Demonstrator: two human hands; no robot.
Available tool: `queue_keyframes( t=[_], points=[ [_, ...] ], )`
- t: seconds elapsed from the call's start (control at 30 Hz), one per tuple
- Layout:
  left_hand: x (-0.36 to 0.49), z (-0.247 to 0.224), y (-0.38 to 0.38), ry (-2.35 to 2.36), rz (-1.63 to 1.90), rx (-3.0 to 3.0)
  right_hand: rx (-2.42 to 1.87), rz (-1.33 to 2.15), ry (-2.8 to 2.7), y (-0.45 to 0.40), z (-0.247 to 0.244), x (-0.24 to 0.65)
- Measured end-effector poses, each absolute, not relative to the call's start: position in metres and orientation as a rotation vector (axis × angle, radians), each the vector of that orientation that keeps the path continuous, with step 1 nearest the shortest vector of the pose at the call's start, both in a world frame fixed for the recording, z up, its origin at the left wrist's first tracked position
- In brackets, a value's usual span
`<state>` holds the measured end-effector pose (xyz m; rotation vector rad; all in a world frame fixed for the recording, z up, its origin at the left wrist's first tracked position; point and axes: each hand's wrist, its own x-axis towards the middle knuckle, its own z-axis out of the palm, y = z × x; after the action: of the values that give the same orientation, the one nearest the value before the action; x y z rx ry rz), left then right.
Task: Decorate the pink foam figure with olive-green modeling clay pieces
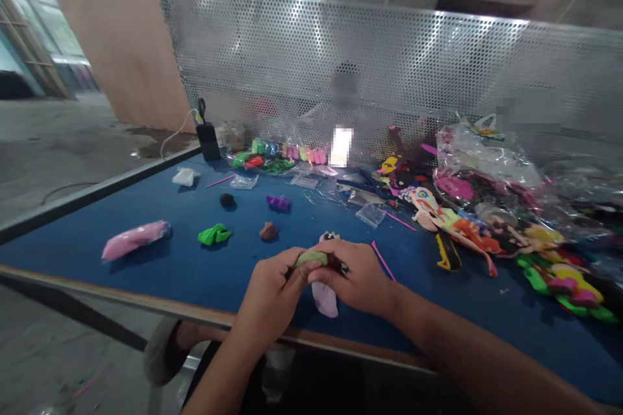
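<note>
My left hand (275, 285) and my right hand (360, 275) meet above the near part of the table, fingers and thumbs closed together on a lump of olive-green modelling clay (310, 259). Something darker shows by my right fingers, too hidden to name. Under the hands lies a pale lilac flat piece (325, 299), partly covered, with a dark and light patterned end beyond my fingers. Just right of my right hand is a thin pink stick (383, 260). A brown clay lump (268, 231) sits a little beyond my left hand.
Left on the blue table (170, 285) lie a wrapped pink clay roll (136, 240), green clay (215, 235), black clay (227, 200) and purple clay (278, 203). A yellow-black cutter (448, 251) and heaped clay figures (467, 227) stand right. A perforated metal screen (292, 65) closes the back.
</note>
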<state>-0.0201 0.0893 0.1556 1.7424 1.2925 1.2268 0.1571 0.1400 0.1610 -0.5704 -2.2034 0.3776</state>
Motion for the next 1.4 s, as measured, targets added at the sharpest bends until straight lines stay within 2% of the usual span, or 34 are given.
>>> queue_keyframes(
  t=[0.1,0.3,0.4,0.53,0.67,1.07,1.23,1.4],
  points=[
    [-0.029,0.155,0.089,1.221,1.191,1.709,-0.584,0.425,-2.149,0.145,0.162,0.158],
    [-0.035,0.150,0.091,1.068,1.206,1.415,-0.742,0.833,-1.713,0.156,0.159,0.160],
    [-0.035,0.144,0.093,1.020,1.266,1.262,-0.684,0.858,-1.643,0.153,0.159,0.159],
    [-0.036,0.139,0.091,0.792,1.306,1.144,-0.539,0.544,-1.947,0.144,0.159,0.157],
    [-0.038,0.139,0.086,0.507,1.199,1.070,-0.427,0.183,-2.222,0.140,0.159,0.155],
    [-0.036,0.140,0.088,0.613,1.225,1.087,-0.403,-0.069,-2.130,0.140,0.162,0.159],
    [-0.035,0.143,0.089,0.811,1.266,1.185,-0.314,0.197,-2.168,0.141,0.166,0.158],
    [-0.031,0.143,0.090,1.015,1.361,1.350,-0.493,0.573,-2.037,0.140,0.164,0.151]
  ],
)
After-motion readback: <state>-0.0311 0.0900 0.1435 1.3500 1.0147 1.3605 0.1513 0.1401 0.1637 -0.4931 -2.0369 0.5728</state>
